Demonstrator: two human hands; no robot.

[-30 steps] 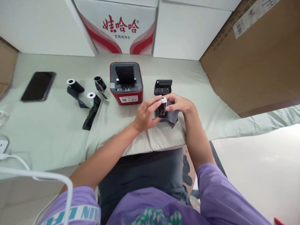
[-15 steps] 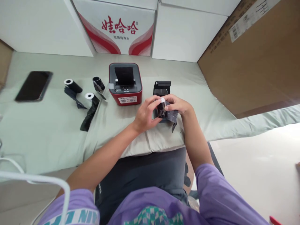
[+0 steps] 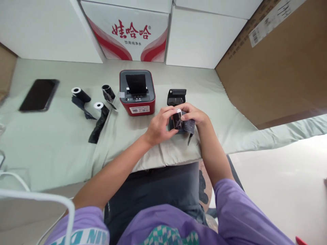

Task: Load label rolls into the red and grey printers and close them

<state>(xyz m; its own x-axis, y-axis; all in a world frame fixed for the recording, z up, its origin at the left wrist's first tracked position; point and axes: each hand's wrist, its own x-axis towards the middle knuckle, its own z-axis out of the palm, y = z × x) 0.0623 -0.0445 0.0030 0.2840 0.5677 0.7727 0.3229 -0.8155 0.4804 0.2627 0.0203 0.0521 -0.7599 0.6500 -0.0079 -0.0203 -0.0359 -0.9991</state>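
While both hands meet above the near edge of the table, the left hand pinches a small black roll between thumb and fingertips, and the right hand closes its fingers on the roll's top and on the loose black strip trailing from it. The roll stands nearly upright, just in front of a small black device. Further left sit a red printer, three more black rolls — partly unwound — and a phone.
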